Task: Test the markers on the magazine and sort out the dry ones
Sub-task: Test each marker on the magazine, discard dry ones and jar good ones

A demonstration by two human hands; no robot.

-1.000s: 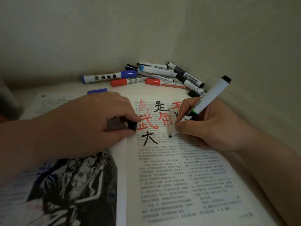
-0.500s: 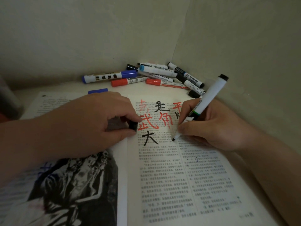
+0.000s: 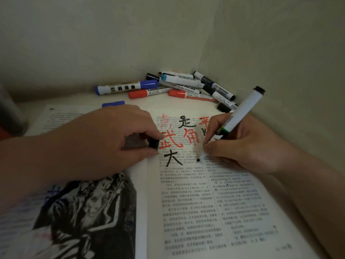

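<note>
An open magazine lies before me, its right page marked with red and black characters. My right hand grips a white marker with a black end, its black tip touching the right page below the red characters. My left hand rests on the left page near the spine and pinches a black marker cap between thumb and forefinger.
A pile of several markers, blue, red and black capped, lies in the wall corner beyond the magazine. A loose blue cap sits by the magazine's top edge. A grey object stands at the far left. Walls close in behind and at the right.
The marker tip has shifted slightly right and down on the page. My left hand with the cap has stayed put.
</note>
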